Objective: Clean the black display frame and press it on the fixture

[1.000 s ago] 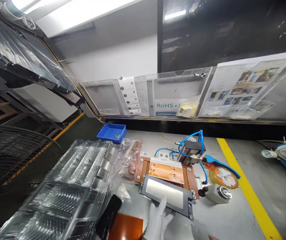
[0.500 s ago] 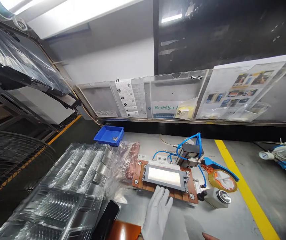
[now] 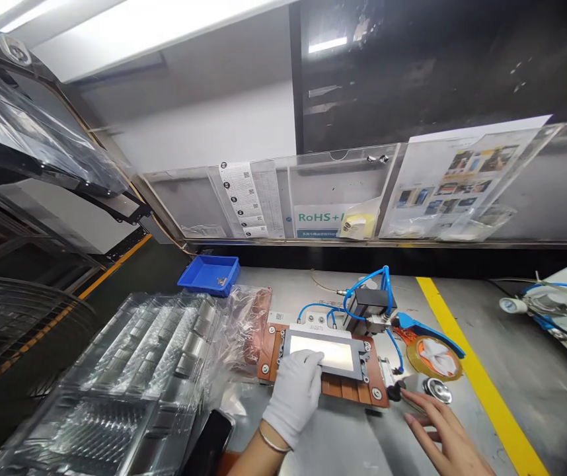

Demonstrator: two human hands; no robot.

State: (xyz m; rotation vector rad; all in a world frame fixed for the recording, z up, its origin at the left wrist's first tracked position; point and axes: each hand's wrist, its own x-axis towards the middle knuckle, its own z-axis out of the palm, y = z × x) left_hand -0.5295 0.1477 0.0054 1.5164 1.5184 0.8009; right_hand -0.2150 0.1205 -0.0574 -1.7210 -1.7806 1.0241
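My left hand (image 3: 294, 393), in a white glove, lies flat on the near left part of a dark framed panel (image 3: 336, 354) with a pale middle. The panel sits in a copper-coloured fixture (image 3: 347, 387) on the bench. My right hand (image 3: 442, 431) is bare, fingers spread, its fingertips touching the bench just short of a small grey box with a round metal button (image 3: 437, 390) at the fixture's right end. Neither hand holds anything.
Blue air hoses run to a black block (image 3: 369, 301) behind the fixture. A blue tape dispenser with a tape roll (image 3: 432, 350) lies to the right, beside a yellow line (image 3: 466, 357). Clear plastic trays (image 3: 129, 377), a blue bin (image 3: 209, 274) and a phone (image 3: 209, 439) are at the left.
The framed panel went from tilted in front of the fixture to seated in it. My left hand moved onto the panel. My right hand came in toward the grey button box.
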